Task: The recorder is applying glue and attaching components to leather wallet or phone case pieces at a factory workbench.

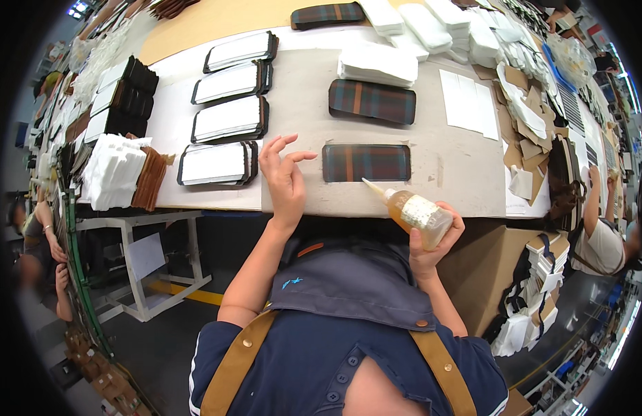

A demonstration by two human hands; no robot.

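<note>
My right hand [435, 243] is wrapped round a squeeze bottle [419, 213] of amber liquid with a long pale nozzle. The bottle is tilted, its tip at the lower edge of a dark plaid panel [376, 163] with rounded corners. Whether the tip touches the panel I cannot tell. Left of the panel, my left hand [285, 173] is held up with fingers apart and nothing in them. Beyond lies a stack of matching plaid panels [371, 102], and behind that a pile of white rectangular pieces [378, 64].
Several dark-edged stacks topped with white [218, 163] line the table's left side. White bundles [113, 170] and brown pieces [151, 179] sit at the far left. White sheets [468, 100] and cardboard scraps [529, 132] lie right. Other people [602, 236] work at both sides.
</note>
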